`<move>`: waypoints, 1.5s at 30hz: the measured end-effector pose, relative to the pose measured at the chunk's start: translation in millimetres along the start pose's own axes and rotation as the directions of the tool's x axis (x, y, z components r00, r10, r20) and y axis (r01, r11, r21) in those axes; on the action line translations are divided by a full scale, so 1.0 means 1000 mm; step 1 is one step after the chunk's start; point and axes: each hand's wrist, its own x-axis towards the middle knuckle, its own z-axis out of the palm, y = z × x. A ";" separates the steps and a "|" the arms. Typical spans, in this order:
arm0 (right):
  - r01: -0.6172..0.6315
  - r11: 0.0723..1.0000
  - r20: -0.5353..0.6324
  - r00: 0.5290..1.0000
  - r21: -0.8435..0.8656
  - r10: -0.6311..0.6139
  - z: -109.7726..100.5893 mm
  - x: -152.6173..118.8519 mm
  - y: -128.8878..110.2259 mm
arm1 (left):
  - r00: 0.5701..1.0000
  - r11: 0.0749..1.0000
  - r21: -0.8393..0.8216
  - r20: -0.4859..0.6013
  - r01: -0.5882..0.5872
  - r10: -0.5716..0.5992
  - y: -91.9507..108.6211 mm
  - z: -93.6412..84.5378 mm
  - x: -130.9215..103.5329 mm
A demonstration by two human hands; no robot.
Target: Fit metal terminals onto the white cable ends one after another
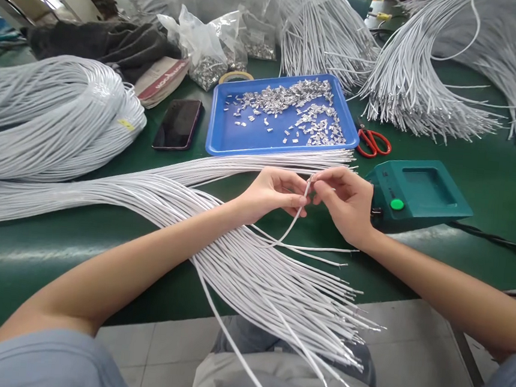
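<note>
The left hand [280,194] pinches one white wire [295,221] between thumb and fingers, a little below the wire's end. The right hand [346,202] is at this end, with thumb and forefinger brought near each other; I cannot tell whether they press on the wire or on something small there. Thus the wire is between the two hands, its free length curving down below the left hand to the bundle of wires [230,245], which lies under the left forearm.

The wire looks light and flexible, with a smooth cover that may slip a little in dry fingers. Its tip is probably the delicate part, so a hold on the cover just behind it should be steadier.

Beyond the hands stands the blue tray [239,142] with small metal pieces [284,99]. Just beside the right hand is the green box [419,210]; the red scissors [373,144] lie beyond that hand.
</note>
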 end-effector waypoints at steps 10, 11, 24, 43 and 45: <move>-0.086 0.992 0.038 0.996 0.089 0.083 -0.002 0.001 -0.001 | 1.000 1.000 0.021 0.012 0.016 -0.016 0.000 0.001 0.001; -0.084 0.992 0.030 0.996 0.092 0.082 -0.001 0.001 -0.001 | 1.000 1.000 0.025 0.016 0.014 -0.015 0.000 0.001 0.001; -0.081 0.996 0.039 0.996 0.029 0.079 -0.001 0.003 -0.007 | 1.000 0.999 0.048 0.028 -0.014 0.013 0.000 0.005 -0.001; 0.033 0.999 0.034 0.999 0.040 -0.035 -0.003 0.002 -0.001 | 0.999 0.999 0.019 0.024 -0.046 0.046 0.000 0.006 0.000; 0.022 0.999 0.023 0.999 0.036 -0.023 -0.003 0.002 -0.001 | 0.999 0.999 0.037 0.020 -0.039 0.038 -0.001 0.006 0.000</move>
